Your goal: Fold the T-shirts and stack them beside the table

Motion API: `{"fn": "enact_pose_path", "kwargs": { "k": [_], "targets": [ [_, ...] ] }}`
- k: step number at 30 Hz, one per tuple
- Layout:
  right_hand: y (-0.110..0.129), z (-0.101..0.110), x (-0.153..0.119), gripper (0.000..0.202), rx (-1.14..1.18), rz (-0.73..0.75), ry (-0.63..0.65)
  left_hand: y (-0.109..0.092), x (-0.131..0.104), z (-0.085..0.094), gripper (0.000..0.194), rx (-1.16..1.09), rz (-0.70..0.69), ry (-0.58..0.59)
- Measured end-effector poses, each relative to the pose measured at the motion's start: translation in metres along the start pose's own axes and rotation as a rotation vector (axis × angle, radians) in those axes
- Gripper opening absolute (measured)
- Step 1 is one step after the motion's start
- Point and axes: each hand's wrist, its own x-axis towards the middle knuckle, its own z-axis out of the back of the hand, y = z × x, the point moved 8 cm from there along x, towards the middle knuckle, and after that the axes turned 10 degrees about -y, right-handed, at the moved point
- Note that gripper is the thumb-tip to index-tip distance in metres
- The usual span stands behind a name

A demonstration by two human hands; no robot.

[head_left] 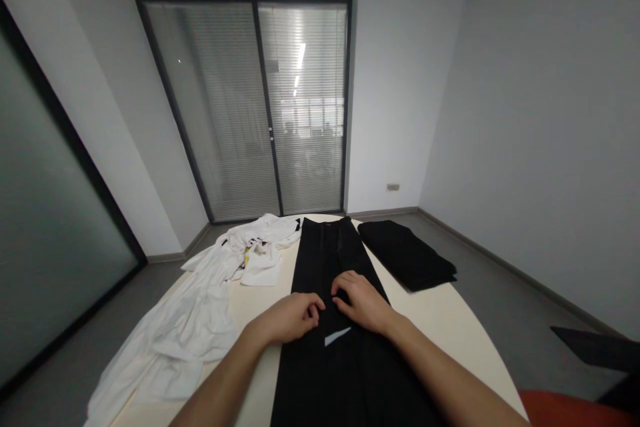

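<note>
A pair of black trousers (327, 247) lies lengthwise on the table, its waistband at the far edge and its legs running toward me. My left hand (295, 315) rests on the left side of the legs, fingers curled in against the cloth. Across from it, my right hand (361, 300) is bent over the right side, thumb and fingers drawn together on the fabric. A short gap separates the two hands. Just below them shows a small pale triangle (337, 335); I cannot tell whether it is a label or something seen through the cloth.
White garments (195, 320) lie crumpled along the left of the cream table (473, 340). A folded black garment (405, 253) sits at the far right edge. Something red (570, 410) shows at the lower right. Beyond stand glass doors with blinds (307, 113).
</note>
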Motion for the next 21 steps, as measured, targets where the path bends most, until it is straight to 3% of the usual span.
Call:
{"fn": "enact_pose_path", "kwargs": {
  "k": [3,7,10,14,18,21],
  "targets": [
    [-0.018,0.004,0.000,0.019,-0.017,-0.035,-0.015,-0.005,-0.003,-0.001,0.049,0.101,-0.099,0.017],
    [-0.025,-0.001,-0.002,0.020,0.020,0.010,0.018,-0.010,-0.004,-0.004,0.022,0.179,-0.164,0.042],
    [-0.024,-0.002,-0.002,0.021,0.031,0.018,0.026,-0.021,-0.003,-0.002,0.013,0.096,-0.229,0.015],
    [-0.023,0.001,-0.002,0.024,0.058,0.009,0.026,-0.032,-0.001,0.002,0.017,-0.072,-0.259,-0.075],
    [-0.025,0.002,-0.003,0.023,0.089,0.002,0.021,-0.036,-0.003,-0.012,0.026,0.023,-0.292,-0.004],
    [-0.028,0.001,-0.003,0.022,0.094,0.006,0.012,-0.037,-0.004,-0.022,0.019,0.132,-0.316,0.019]
  ]
}}
